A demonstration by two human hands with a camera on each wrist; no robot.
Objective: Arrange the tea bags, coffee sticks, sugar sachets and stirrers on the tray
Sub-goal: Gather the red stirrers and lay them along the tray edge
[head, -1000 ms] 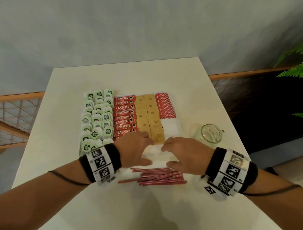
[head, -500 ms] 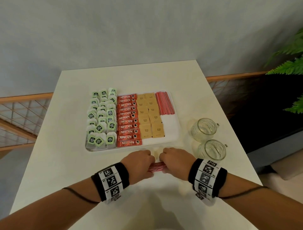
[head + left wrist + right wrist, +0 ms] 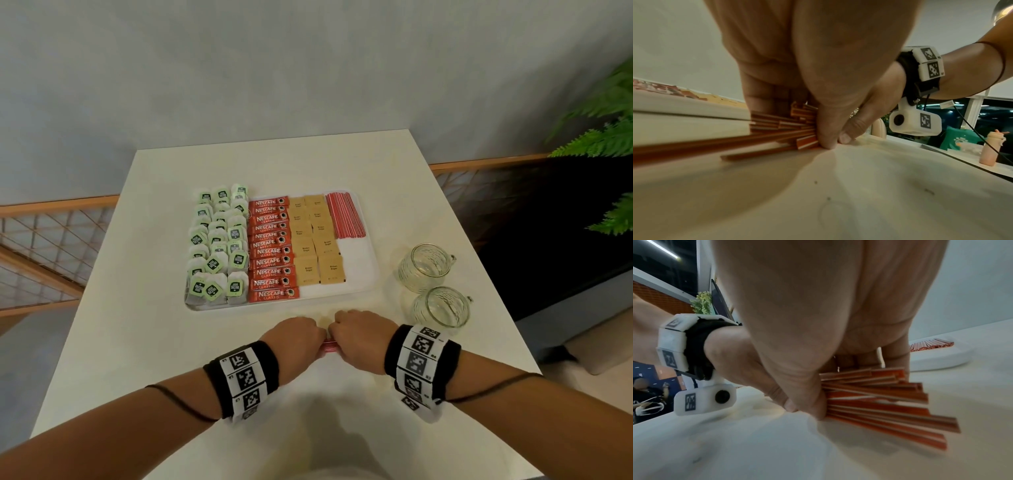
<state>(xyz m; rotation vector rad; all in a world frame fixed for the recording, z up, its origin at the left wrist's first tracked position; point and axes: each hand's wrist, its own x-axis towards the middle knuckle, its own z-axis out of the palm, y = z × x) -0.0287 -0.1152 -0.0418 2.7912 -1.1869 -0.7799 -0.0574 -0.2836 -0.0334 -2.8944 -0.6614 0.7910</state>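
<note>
Step in hand, as judged: gathering the loose bundle of red stirrers (image 3: 879,395) on the white table (image 3: 137,342), just in front of the tray (image 3: 371,274), for transfer to the bare patch at the tray's right, below the stirrers already laid there (image 3: 344,216). To do it well, the sticks need squaring first: both wrist views show them fanned, ends uneven. Tapping the ends level and keeping the bundle flat before lifting should prevent strays.

Left hand (image 3: 298,339): fingers curled narrowly round one end of the bundle, thumb tip on the table. Right hand (image 3: 359,339): likewise closed round the other end, knuckles nearly meeting the left.

Tea bags (image 3: 215,246), Nescafé coffee sticks (image 3: 270,246) and brown sugar sachets (image 3: 317,240) sit in columns on the tray. Two glass cups (image 3: 431,284) stand near its right edge.
</note>
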